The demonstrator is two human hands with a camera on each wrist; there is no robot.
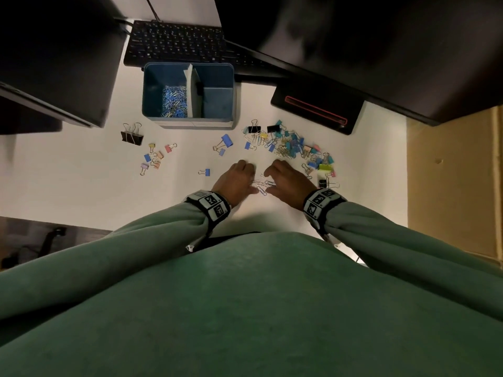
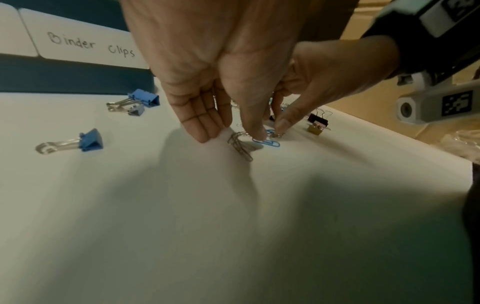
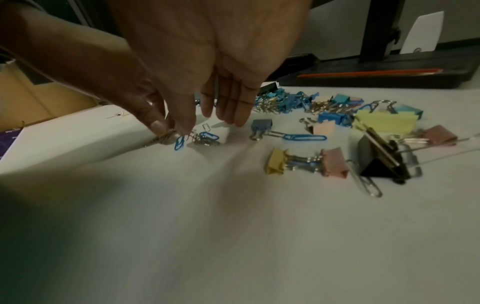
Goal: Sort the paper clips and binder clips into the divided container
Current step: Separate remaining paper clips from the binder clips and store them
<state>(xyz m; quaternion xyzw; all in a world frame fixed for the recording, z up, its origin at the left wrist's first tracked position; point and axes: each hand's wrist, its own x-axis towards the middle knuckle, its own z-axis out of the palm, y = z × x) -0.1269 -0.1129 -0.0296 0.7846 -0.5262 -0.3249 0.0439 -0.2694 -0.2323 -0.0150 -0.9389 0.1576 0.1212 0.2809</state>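
A small bunch of silver and blue paper clips lies on the white desk between my hands. My left hand has straight fingers on the desk, and its thumb presses the silver clips beside a blue clip. My right hand faces it, fingers straight, thumb tip touching the clips. Neither hand lifts anything. The blue divided container stands further back, with paper clips in its left half. Its front label reads "Binder Clips". A mixed pile of clips lies to the right.
Loose coloured binder clips, a large black one and a single blue one lie to the left. A keyboard and a black monitor base stand behind. A cardboard box borders the desk's right edge.
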